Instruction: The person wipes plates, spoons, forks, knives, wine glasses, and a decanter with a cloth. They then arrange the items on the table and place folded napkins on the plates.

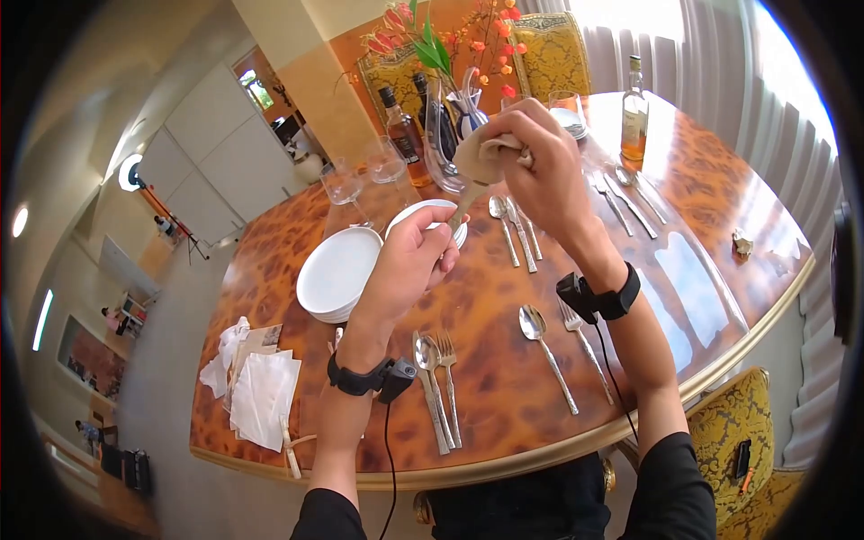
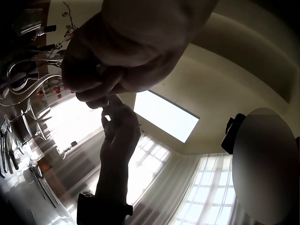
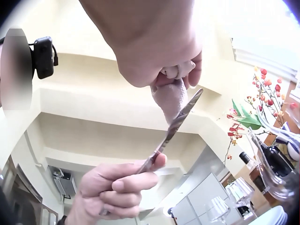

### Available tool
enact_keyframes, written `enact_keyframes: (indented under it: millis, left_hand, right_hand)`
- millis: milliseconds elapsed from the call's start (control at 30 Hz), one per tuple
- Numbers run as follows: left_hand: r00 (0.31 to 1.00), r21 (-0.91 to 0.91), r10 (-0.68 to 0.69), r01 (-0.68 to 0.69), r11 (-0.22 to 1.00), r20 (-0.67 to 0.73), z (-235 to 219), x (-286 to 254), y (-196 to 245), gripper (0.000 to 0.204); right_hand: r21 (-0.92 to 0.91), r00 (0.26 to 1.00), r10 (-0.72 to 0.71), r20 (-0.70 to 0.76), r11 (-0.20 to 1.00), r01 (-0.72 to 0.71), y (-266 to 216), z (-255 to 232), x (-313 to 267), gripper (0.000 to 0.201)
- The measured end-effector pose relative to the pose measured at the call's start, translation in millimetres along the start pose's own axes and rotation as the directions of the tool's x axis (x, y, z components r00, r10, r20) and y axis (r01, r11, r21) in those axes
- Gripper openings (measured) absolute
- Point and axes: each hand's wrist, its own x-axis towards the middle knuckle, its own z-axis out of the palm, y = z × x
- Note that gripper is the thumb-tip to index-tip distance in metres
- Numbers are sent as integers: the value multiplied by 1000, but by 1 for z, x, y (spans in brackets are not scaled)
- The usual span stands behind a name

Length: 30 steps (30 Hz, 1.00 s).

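Observation:
My left hand (image 1: 405, 265) grips a table knife (image 3: 178, 123) by its handle, above the table near the white plates. In the right wrist view the blade slants up, with its tip by the cloth. A crumpled beige cloth (image 1: 475, 160) is bunched in the curled fingers of my right hand (image 1: 551, 171), and part of it hangs down over the blade area. Both hands are raised in front of the glass vase (image 1: 438, 135). The left wrist view shows them dark against the bright windows.
A stack of white plates (image 1: 340, 270) stands left of centre. A knife, spoon (image 1: 425, 354) and fork lie at the front, with more cutlery to the right. Napkins (image 1: 265, 396) lie front left. Bottles (image 1: 405, 144) and wine glasses (image 1: 342, 184) stand behind; another bottle (image 1: 634, 117) is at back right.

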Motion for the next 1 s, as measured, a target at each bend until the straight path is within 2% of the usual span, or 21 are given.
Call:
enact_keyframes:
  millis: [33, 67, 133, 167, 267, 333, 400, 567, 633, 667, 733, 767, 800, 867, 900, 933, 967, 1000]
  left_hand:
    - [1000, -33, 6, -6, 999, 1, -1, -2, -2, 27]
    - [1000, -35, 5, -5, 999, 1, -2, -5, -3, 27]
    - [999, -23, 22, -23, 999, -23, -4, -11, -2, 29]
    - [999, -27, 23, -24, 999, -24, -6, -13, -2, 29]
    - [996, 48, 65, -62, 997, -67, -16, -17, -5, 31]
    - [983, 102, 170, -163, 981, -70, -26, -15, -12, 30]
    - [979, 107, 190, -182, 978, -73, -30, -13, -22, 28]
    - [966, 182, 236, -215, 960, -103, -35, -14, -20, 24]
    - [972, 387, 186, -118, 914, -142, -35, -15, -17, 26]
    - [972, 390, 188, -121, 913, -138, -35, -14, -17, 26]
    - [975, 450, 146, -58, 891, -165, -35, -13, -18, 27]
    - [980, 477, 112, -21, 879, -164, -36, -12, -17, 28]
    - [979, 484, 114, -18, 875, -170, -36, -10, -20, 28]
    - [939, 366, 317, -251, 896, -133, -37, -2, -34, 31]
    - [935, 363, 331, -267, 892, -125, -40, -1, -37, 32]
    - [931, 361, 345, -284, 888, -117, -40, -1, -36, 33]
    - [960, 374, 271, -224, 900, -75, -41, -4, -32, 31]
    - [981, 389, 192, -164, 906, -33, -40, -6, -27, 30]
  right_hand:
    - [-18, 997, -45, 65, 999, 47, -3, 4, -2, 25]
    - [-18, 997, -45, 67, 999, 46, -6, 7, -4, 25]
    - [-126, 960, -188, 209, 968, 217, -13, 15, -9, 29]
    - [-126, 959, -189, 213, 968, 219, -17, 19, -12, 29]
    - [-124, 907, -219, 359, 952, 279, -31, 30, -22, 32]
    - [-137, 882, -212, 422, 946, 293, -38, 36, -30, 37]
    - [-48, 832, -229, 505, 955, 292, -45, 41, -34, 42]
    - [-80, 810, -250, 531, 937, 341, -40, 42, -34, 46]
    - [-189, 837, -226, 499, 914, 360, -30, 40, -31, 39]
    - [-193, 839, -226, 495, 913, 359, -24, 39, -30, 39]
    - [-209, 887, -191, 420, 931, 299, -13, 36, -29, 29]
    - [-199, 887, -196, 419, 933, 300, -11, 31, -24, 20]
    - [-192, 889, -201, 412, 934, 300, -6, 29, -23, 20]
    - [-139, 906, -74, 418, 980, 144, 2, 26, -22, 17]
    - [-108, 934, -59, 353, 989, 104, 4, 25, -20, 16]
    - [-103, 933, -62, 353, 989, 105, 5, 23, -19, 16]
    - [-171, 949, 129, 287, 982, -81, 5, 22, -18, 15]
    - [-226, 926, 315, 209, 937, -267, 7, 20, -19, 14]
